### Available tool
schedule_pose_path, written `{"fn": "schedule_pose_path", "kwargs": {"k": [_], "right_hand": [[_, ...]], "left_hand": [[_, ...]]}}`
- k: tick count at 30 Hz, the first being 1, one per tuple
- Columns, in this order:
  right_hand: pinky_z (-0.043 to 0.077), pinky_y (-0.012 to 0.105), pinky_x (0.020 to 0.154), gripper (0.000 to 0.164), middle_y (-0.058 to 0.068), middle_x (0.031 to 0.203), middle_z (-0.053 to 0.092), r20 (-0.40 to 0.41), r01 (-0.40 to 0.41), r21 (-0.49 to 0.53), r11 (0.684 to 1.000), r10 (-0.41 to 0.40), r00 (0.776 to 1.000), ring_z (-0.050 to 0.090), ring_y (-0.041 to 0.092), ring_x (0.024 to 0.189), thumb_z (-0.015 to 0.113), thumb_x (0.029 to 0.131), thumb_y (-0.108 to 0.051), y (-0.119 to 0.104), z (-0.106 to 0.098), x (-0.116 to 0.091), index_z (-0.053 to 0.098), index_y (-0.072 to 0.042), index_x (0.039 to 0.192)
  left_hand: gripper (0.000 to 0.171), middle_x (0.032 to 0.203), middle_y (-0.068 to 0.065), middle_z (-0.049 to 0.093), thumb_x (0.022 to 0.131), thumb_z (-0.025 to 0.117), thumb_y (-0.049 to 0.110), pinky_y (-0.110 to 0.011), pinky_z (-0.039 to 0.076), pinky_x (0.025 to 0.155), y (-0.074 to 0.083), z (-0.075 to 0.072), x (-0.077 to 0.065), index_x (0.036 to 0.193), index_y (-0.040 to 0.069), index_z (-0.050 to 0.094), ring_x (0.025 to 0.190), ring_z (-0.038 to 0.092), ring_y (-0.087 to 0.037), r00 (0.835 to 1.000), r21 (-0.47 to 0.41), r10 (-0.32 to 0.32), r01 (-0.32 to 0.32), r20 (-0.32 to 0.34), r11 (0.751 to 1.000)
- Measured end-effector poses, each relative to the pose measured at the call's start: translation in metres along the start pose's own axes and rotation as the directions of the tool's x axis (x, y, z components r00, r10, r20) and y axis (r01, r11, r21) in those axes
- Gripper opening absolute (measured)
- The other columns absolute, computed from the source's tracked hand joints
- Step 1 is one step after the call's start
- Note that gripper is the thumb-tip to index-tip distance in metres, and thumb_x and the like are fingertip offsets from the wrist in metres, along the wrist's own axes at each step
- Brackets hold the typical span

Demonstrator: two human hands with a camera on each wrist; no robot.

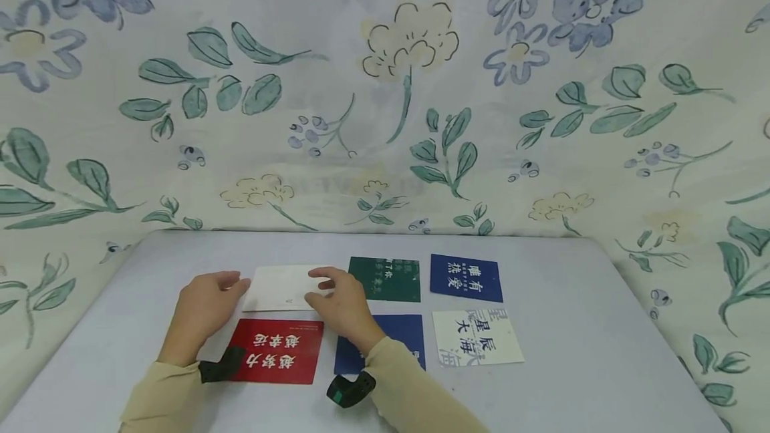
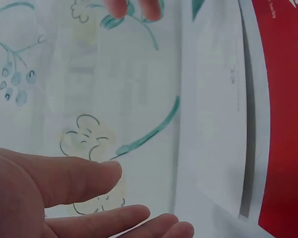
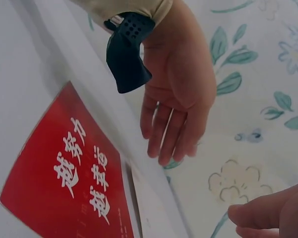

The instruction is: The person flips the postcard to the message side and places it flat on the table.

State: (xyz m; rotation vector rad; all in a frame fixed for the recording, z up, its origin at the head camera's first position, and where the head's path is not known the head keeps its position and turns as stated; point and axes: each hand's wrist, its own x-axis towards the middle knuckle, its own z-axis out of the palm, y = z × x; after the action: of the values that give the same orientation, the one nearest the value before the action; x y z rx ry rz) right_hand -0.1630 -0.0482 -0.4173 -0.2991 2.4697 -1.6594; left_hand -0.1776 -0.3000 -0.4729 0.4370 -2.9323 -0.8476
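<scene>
A white card [image 1: 279, 288] with small dark print lies on the table between my two hands. My left hand [image 1: 207, 306] hovers at its left side, fingers extended and nothing held. Over the card's right end is my right hand [image 1: 341, 299], its thumb and fingers spread apart and loosely bent. In the left wrist view the white card [image 2: 213, 104] lies flat, with a narrow gap between it and the red card [image 2: 288, 124]. The right wrist view shows the left palm [image 3: 176, 94] facing across and the right thumb [image 3: 260, 213] apart from it.
Beside the white card are a green card [image 1: 388, 282] and a blue card [image 1: 464, 279]. The nearer row has the red card [image 1: 279, 353], another blue card [image 1: 403, 333] partly under the right forearm, and a pale lettered card [image 1: 478, 339]. Floral cloth [image 1: 385, 119] hangs behind the table.
</scene>
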Motion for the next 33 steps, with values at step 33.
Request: {"fn": "schedule_pose_path", "kwargs": {"k": [33], "right_hand": [[0.053,0.033,0.075,0.055,0.004,0.128,0.053,0.228,-0.089,-0.078,0.993,0.105,0.968,0.06,0.013,0.098,0.068,0.082,-0.031,0.001,-0.017,-0.041,0.046,-0.021,0.132]], "left_hand": [[0.063,0.108,-0.034,0.057,0.085,0.062,0.035,-0.056,0.048,0.076,0.068,-0.042,-0.086,0.118,-0.018,0.05,0.095,0.055,-0.045,0.984,0.15,0.006,-0.033,0.177,0.988]]}}
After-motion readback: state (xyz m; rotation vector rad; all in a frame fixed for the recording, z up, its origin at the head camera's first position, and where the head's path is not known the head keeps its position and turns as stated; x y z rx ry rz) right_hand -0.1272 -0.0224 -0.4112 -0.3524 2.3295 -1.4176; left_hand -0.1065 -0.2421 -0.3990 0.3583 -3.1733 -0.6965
